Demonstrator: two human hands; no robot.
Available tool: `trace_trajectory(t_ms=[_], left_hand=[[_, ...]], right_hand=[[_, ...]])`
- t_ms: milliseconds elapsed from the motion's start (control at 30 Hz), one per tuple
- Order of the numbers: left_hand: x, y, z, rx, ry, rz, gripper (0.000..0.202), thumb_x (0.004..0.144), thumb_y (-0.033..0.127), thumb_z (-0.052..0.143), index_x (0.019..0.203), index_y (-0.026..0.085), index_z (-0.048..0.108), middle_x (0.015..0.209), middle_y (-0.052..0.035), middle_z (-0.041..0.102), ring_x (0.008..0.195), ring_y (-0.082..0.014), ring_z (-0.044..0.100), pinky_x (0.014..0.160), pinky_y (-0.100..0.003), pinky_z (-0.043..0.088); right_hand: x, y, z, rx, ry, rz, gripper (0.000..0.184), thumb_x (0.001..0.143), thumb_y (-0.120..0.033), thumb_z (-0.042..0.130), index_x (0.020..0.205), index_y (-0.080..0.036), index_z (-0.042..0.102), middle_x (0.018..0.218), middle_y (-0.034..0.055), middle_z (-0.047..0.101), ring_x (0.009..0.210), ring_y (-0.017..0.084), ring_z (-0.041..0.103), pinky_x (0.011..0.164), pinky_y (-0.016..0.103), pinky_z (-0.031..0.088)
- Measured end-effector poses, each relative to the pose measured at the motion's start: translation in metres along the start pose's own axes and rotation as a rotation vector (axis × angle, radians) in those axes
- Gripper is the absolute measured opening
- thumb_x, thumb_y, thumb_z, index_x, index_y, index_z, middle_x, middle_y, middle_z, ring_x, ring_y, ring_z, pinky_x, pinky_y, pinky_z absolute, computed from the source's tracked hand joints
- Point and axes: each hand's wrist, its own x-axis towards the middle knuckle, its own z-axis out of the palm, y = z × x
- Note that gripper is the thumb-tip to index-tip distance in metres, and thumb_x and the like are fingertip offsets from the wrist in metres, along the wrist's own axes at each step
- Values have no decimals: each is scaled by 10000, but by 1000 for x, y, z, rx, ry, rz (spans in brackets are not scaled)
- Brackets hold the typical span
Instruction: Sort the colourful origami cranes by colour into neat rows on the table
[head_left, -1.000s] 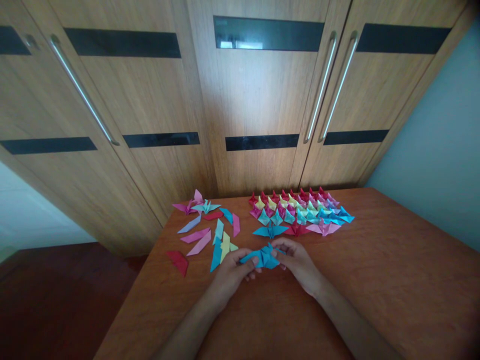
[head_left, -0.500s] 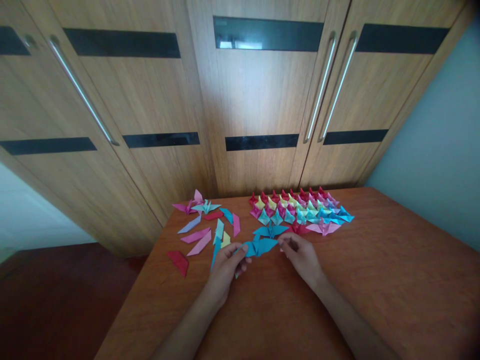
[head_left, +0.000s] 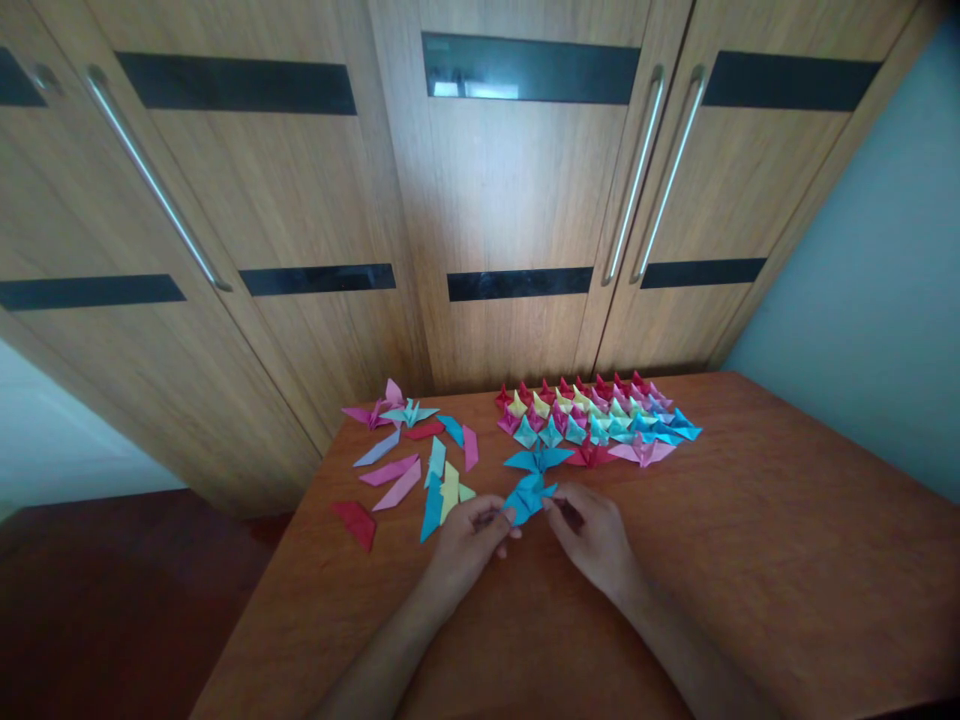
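A blue folded paper crane (head_left: 529,496) is pinched between both my hands over the wooden table (head_left: 750,560). My left hand (head_left: 469,545) grips its left side with curled fingers. My right hand (head_left: 592,535) pinches its right tip. Just beyond it another blue crane (head_left: 538,459) lies on the table in front of rows of finished cranes (head_left: 600,415) in red, yellow, green, pink and blue.
Several flat folded paper pieces (head_left: 420,470) in pink, blue, yellow and purple lie left of my hands, with a red piece (head_left: 355,522) near the table's left edge. Two small cranes (head_left: 394,410) sit at the back left. Wooden wardrobe doors (head_left: 487,200) stand behind the table.
The blue crane was stretched wide between my hands half a second ago; now it is folded narrower and my hands have come closer together, slightly nearer to me.
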Motion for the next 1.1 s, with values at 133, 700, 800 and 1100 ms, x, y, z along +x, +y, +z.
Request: trace_trajectory(t_ms=[133,700,800,1100], left_hand=[[-1,-1,0,12,-42,15,274,802,426,588,807,157,640,723,-36,673,489,-90,504,432,-191,313],[0,0,-2,23,-38,45,291,824,417,555,829,142,649,706,-36,654,528,-98,508,463,-194,339],[1,-1,-4,24,-35,36,287,825,414,553,833,145,651,702,-34,654,530,-99,508,469,-196,340],[0,1,-5,29,-21,35,284,824,416,555,835,152,660,715,-33,662,541,-102,513,487,-201,356]], right_hand=[[-3,12,-22,-126,141,-21,231,879,-334,476,761,-203,624,693,21,643,597,134,569,585,227,423],[-23,166,-164,-895,61,559,355,869,-502,411,978,-255,642,902,107,696,667,239,635,493,290,341],[-17,168,-160,-913,37,578,344,876,-492,387,957,-259,628,933,92,694,726,257,644,516,295,361],[-5,170,-154,-919,23,576,398,891,-493,358,960,-229,647,941,132,686,716,271,642,533,327,407]])
